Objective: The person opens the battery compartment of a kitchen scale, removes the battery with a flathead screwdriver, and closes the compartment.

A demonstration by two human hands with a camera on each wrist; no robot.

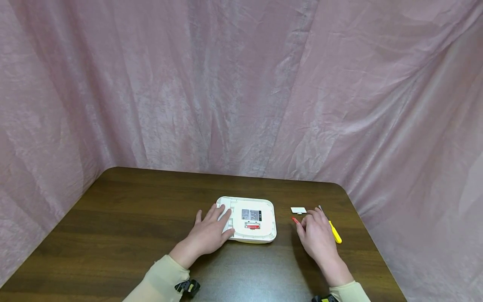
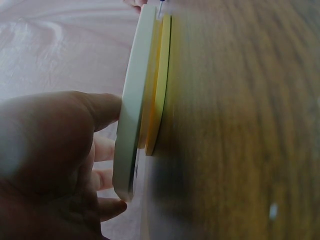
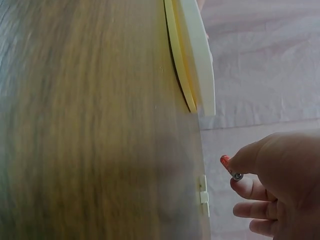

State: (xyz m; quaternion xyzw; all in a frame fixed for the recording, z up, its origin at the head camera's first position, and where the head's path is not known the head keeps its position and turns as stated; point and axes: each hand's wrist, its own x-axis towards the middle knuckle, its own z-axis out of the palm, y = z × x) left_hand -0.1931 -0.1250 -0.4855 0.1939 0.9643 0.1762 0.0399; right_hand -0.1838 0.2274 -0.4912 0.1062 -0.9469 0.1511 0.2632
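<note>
A white rounded device (image 1: 267,214) lies on the table with a label and a small battery slot facing up; a red battery (image 1: 252,227) sits in the slot. My left hand (image 1: 205,236) rests on the device's left side with fingers spread, the thumb at its near edge. To the right of the device, my right hand (image 1: 318,238) pinches another red battery (image 3: 226,163) between thumb and forefinger, above the table. Just beyond those fingertips lies a small white battery cover (image 1: 298,209).
A screwdriver with a yellow handle (image 1: 335,232) lies right of my right hand, its shaft partly hidden. Below the white body, the device has a yellow base (image 2: 161,90). The brown wooden table (image 1: 132,209) ends at a pink curtain (image 1: 226,84).
</note>
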